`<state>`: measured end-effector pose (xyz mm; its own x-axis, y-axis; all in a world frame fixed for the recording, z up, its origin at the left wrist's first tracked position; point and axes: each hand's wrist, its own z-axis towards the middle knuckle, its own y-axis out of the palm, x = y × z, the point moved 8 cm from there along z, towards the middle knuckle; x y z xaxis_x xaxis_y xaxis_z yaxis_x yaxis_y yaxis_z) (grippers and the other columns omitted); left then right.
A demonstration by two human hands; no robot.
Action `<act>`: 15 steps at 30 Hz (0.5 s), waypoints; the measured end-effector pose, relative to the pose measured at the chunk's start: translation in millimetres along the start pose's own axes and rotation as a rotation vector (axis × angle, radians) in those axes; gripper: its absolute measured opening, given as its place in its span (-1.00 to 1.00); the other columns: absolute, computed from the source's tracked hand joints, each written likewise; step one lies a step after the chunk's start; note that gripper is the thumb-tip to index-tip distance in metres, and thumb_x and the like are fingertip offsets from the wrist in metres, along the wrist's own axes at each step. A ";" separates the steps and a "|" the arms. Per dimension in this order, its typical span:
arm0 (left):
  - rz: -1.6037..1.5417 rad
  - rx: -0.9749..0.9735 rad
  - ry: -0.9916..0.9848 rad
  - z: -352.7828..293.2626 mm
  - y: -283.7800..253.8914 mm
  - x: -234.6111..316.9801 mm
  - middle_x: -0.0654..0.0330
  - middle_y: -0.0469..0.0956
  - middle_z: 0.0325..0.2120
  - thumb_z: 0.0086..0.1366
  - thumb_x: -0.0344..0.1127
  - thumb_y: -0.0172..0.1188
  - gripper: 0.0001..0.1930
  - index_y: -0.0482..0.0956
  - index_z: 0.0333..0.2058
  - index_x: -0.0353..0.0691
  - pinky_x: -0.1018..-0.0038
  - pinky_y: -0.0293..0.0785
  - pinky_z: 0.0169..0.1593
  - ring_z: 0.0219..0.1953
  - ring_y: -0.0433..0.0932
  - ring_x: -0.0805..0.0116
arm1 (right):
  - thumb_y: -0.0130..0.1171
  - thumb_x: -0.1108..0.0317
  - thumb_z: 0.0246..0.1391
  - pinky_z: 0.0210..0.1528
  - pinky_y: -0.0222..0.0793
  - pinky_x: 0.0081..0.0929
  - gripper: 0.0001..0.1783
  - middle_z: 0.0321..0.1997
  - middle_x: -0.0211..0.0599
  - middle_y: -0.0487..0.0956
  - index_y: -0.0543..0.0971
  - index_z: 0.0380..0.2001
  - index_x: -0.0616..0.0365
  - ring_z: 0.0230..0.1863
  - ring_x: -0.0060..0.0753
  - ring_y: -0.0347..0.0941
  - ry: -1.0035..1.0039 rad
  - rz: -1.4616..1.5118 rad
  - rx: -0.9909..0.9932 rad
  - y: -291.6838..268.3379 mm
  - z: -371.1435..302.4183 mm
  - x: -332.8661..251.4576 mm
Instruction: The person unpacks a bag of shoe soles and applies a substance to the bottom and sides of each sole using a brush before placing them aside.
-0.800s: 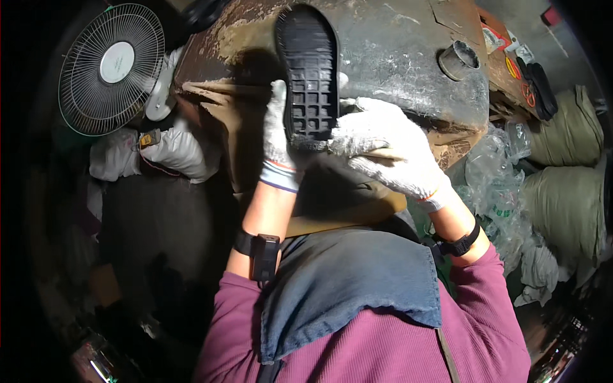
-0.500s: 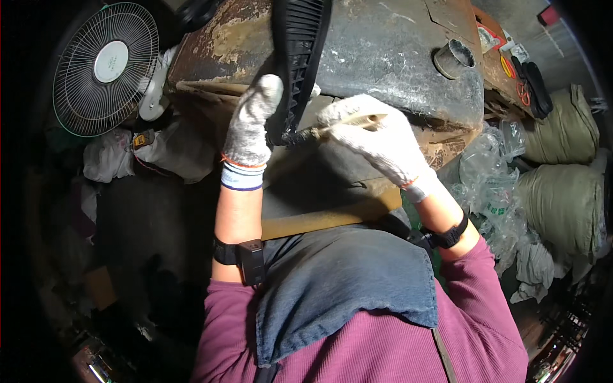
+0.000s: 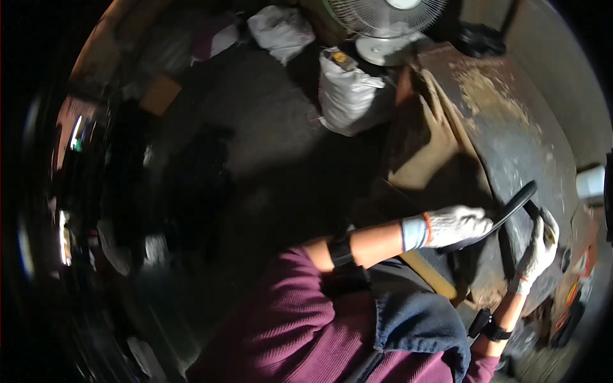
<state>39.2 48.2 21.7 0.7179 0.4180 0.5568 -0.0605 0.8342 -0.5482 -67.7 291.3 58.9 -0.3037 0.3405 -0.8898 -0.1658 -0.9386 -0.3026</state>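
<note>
A long black piece, ribbed rubber in its look (image 3: 518,199), slants up over the near edge of the worn workbench (image 3: 511,137). My left hand (image 3: 458,226), in a whitish knit glove with an orange-edged cuff, is closed around its lower part. Just right of it is my right hand (image 3: 540,250), gloved alike, with its fingers bent together. A sliver of a pale handle (image 3: 550,237) shows in that hand; it looks like the small brush seen earlier. The brush's tip and where it meets the black piece are hard to make out.
A white fan (image 3: 383,48) stands beyond the bench, with a white sack (image 3: 348,96) beside it. Brown cloth (image 3: 434,150) hangs over the bench's side. A white cup-like container (image 3: 590,182) stands at the far right. A blue denim apron (image 3: 418,313) covers my lap.
My view has swung left, so the bench and both hands now lie at the right. The black piece has tilted from nearly upright to a slant. Both hands remain close to it.
</note>
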 end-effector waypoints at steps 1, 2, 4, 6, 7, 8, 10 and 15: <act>-0.254 -0.045 -0.258 -15.8 -5.6 -15.2 0.10 0.64 -0.15 0.61 -0.14 0.01 -0.67 0.59 0.01 -0.29 0.36 0.55 0.16 -0.03 0.64 0.27 | 0.23 0.47 0.38 0.29 0.44 -0.41 -0.71 0.09 -0.21 0.70 0.64 0.10 0.32 0.09 -0.42 0.59 -0.006 -0.009 0.027 0.4 9.2 9.6; -0.511 -0.083 -0.511 -36.8 -14.6 -23.0 0.11 0.66 -0.14 0.65 -0.05 -0.06 -0.59 0.59 0.02 -0.30 0.33 0.59 0.18 -0.04 0.67 0.26 | 0.22 0.46 0.39 0.29 0.43 -0.41 -0.71 0.10 -0.20 0.69 0.64 0.11 0.32 0.09 -0.41 0.59 -0.014 -0.014 0.054 2.8 15.5 10.6; -1.426 0.028 -1.138 -98.8 -22.5 -14.9 0.00 0.71 -0.15 0.65 0.03 -0.12 -0.50 0.57 0.08 -0.31 0.28 0.71 0.00 -0.18 0.74 0.12 | 0.21 0.42 0.40 0.29 0.44 -0.39 -0.70 0.09 -0.19 0.69 0.65 0.10 0.33 0.09 -0.39 0.59 -0.021 0.034 0.026 3.5 10.1 1.4; -1.595 0.373 -1.043 -139.0 -70.3 -28.5 -0.17 0.71 -0.17 0.62 0.19 -0.16 -0.35 0.51 0.16 -0.38 0.24 0.76 -0.16 -0.27 0.77 -0.01 | 0.19 0.39 0.40 0.29 0.44 -0.38 -0.69 0.09 -0.18 0.69 0.66 0.10 0.33 0.08 -0.37 0.60 -0.043 0.099 0.005 13.5 9.4 -18.8; -1.605 0.488 -0.942 -160.8 -102.9 -40.7 -0.25 0.70 -0.16 0.58 0.28 -0.15 -0.25 0.48 0.17 -0.44 0.20 0.76 -0.13 -0.24 0.77 -0.06 | 0.17 0.36 0.41 0.29 0.43 -0.37 -0.67 0.10 -0.17 0.69 0.66 0.10 0.35 0.09 -0.35 0.60 -0.058 0.003 0.015 16.0 7.6 -33.5; -1.602 0.601 -0.839 -172.9 -147.7 -41.4 -0.32 0.68 -0.15 0.54 0.36 -0.14 -0.15 0.44 0.19 -0.50 0.16 0.76 -0.09 -0.20 0.77 -0.11 | 0.15 0.33 0.42 0.29 0.43 -0.36 -0.65 0.10 -0.16 0.69 0.67 0.10 0.36 0.09 -0.34 0.60 -0.074 -0.085 0.026 14.9 6.5 -45.0; -1.211 0.818 -0.619 -207.5 -255.6 -36.7 -0.36 0.62 -0.08 0.29 0.56 0.10 0.06 0.41 0.19 -0.54 0.12 0.71 -0.06 -0.11 0.72 -0.05 | 0.05 0.31 0.47 0.29 0.43 -0.31 -0.61 0.12 -0.13 0.69 0.66 0.12 0.39 0.12 -0.32 0.60 -0.204 -0.135 0.030 -0.3 2.2 -54.9; -1.140 1.838 0.174 -346.7 -409.2 -29.6 -0.15 0.14 0.51 0.36 0.60 -0.12 0.08 -0.31 0.60 0.13 -0.21 -0.04 0.56 0.58 0.02 -0.17 | -0.08 0.34 0.47 0.35 0.40 -0.19 -0.57 0.20 -0.08 0.67 0.63 0.22 0.27 0.19 -0.10 0.58 -0.482 -0.569 0.006 -32.8 -10.8 -62.0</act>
<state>283.2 -430.2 13.2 0.9491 -0.3146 0.0147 -0.0182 -0.0082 0.9998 -33.3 300.4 120.4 -0.5468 0.7618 -0.3473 -0.4251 -0.6100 -0.6687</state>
